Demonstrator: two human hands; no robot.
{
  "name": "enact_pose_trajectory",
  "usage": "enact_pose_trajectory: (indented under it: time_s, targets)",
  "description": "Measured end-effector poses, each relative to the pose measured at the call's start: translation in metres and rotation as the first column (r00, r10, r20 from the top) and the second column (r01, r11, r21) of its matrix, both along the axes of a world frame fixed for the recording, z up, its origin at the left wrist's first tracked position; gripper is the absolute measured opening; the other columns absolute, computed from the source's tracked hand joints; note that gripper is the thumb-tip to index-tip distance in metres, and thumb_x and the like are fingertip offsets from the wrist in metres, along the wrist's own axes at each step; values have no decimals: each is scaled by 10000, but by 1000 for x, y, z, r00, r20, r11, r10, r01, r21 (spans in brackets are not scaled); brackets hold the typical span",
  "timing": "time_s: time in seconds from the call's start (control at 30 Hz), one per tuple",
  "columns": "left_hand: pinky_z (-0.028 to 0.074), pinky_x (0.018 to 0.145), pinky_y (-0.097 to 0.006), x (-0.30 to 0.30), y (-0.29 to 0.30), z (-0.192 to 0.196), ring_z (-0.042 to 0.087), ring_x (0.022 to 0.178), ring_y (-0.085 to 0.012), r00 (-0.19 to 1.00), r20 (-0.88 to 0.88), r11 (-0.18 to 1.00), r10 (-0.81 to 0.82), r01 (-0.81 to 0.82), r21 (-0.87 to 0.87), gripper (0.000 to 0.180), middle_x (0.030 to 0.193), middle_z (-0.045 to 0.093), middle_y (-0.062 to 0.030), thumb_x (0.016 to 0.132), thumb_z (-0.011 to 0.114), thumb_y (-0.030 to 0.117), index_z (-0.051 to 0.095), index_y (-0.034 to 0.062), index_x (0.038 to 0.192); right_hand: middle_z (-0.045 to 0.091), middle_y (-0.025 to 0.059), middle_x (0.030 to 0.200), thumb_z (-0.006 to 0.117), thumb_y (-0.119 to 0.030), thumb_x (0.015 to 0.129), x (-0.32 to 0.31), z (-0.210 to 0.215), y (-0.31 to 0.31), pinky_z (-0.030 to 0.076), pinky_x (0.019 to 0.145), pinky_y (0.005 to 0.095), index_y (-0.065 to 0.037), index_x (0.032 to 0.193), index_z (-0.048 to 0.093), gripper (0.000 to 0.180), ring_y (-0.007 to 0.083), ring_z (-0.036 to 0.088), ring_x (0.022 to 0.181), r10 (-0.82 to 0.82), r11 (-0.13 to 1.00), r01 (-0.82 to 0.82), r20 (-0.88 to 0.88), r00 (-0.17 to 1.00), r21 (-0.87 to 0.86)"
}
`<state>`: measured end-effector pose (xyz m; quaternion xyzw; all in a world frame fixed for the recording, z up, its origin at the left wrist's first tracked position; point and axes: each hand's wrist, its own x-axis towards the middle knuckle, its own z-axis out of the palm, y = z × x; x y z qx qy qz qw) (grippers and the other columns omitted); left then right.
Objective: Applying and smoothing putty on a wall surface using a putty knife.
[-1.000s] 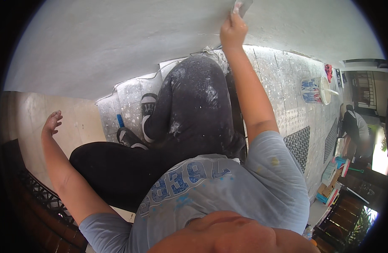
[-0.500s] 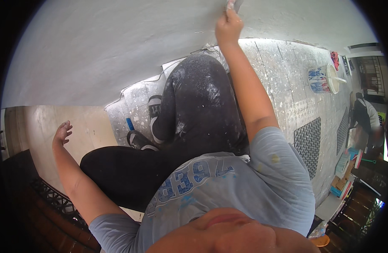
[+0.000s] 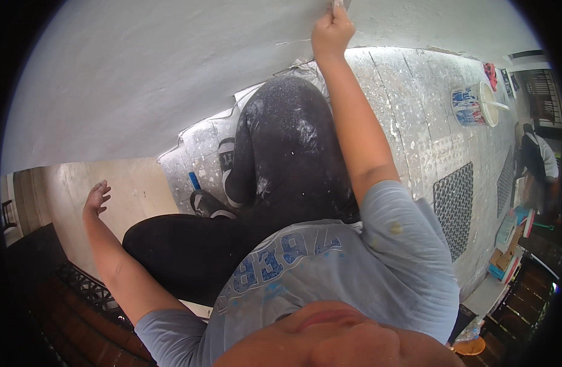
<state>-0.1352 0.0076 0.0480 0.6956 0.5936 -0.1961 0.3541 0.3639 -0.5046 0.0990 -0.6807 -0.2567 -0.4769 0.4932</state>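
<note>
My right hand (image 3: 333, 38) is raised against the pale grey wall (image 3: 171, 67), fingers closed on a flat grey scraper (image 3: 347, 5). Most of that tool is cut off by the upper edge, so its full shape is hidden. My left hand (image 3: 98, 197) hangs in the air at the left, fingers loosely spread and holding nothing. Behind it lies a pale tan surface (image 3: 134, 189). My dark trouser knee (image 3: 290, 116), dusted with white, is bent close to the wall's foot.
A paint-smeared bucket (image 3: 467, 107) with a pale stick stands on the speckled tiles (image 3: 409, 110) at the right. Nearby are dark mats (image 3: 453, 211) and a cluster of boxes (image 3: 504, 254). A blue-handled item (image 3: 194, 180) lies by my foot. Another person (image 3: 540, 156) is at far right.
My right hand stays at the wall with the scraper, shifted only slightly. My left hand appears a little farther right and lower. The view has tilted slightly; the distant person's pose has changed.
</note>
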Motion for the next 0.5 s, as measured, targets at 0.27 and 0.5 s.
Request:
enact_pose_trajectory:
  time_s: [0.27,0.5]
  targets:
    - [208,1080,-615,1,2,-2,340,1360,-337,999,-39,995,-32,28,-95,672,1494,358,-81,939,435,545,251,188,1479,578,241,749,497,25,785,8,-8,-15,443,561,480,20,1041,636,292,410,578,652,-37,963,-24,-220,975,-269]
    - [215,1073,-614,10,-1,2,355,1351,-334,998,-40,996,-46,42,-82,644,1489,368,-72,945,440,525,270,197,1471,599,218,738,483,13,786,10,-13,-13,465,595,489,32,1066,620,313,427,581,668,25,831,-95,-134,991,-548]
